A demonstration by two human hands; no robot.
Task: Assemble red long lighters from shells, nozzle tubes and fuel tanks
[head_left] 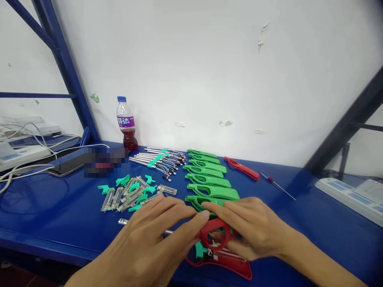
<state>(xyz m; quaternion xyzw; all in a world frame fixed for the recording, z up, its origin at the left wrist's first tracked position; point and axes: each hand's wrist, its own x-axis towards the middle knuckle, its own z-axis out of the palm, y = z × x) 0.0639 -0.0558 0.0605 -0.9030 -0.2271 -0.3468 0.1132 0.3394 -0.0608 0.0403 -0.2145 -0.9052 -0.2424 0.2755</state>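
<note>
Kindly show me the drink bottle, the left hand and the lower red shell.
Drink bottle (126, 122): head view, on its purple label.
Left hand (149, 234): head view, on its back.
Lower red shell (234, 267): head view, on its broad part.

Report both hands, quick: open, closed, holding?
Left hand: curled at the left end of the upper red shell; grip unclear.
Right hand: closed on that shell.
</note>
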